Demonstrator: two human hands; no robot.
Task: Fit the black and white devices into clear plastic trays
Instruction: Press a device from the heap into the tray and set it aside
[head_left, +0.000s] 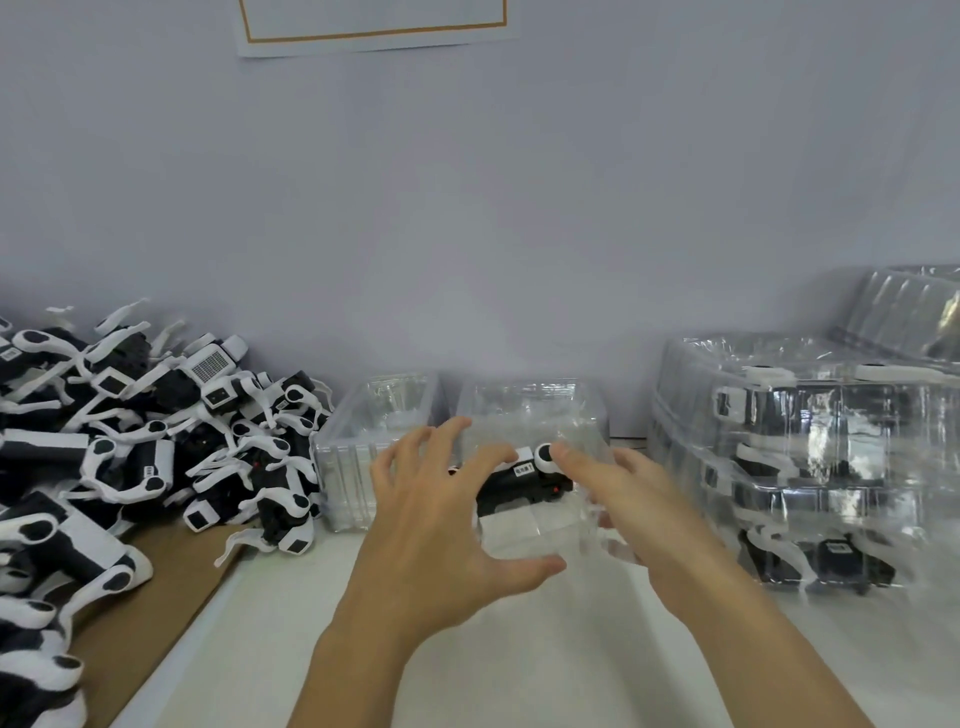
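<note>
Both hands spread wide over one clear tray (535, 410): left hand (441, 525) and right hand (623, 499) gripping nothing, fingertips touching the black-and-white device (524, 480) inside.

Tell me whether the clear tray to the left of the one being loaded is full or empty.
Empty, as far as shows: the left clear tray has only transparent walls and glare inside, no black and white device. Its near lower part is hidden behind the left hand.

Device (524, 480): left end hidden behind left hand (441, 525).
Pile of devices (130, 441): cut off at left edge.
Device label (523, 469): print unreadable.
</note>
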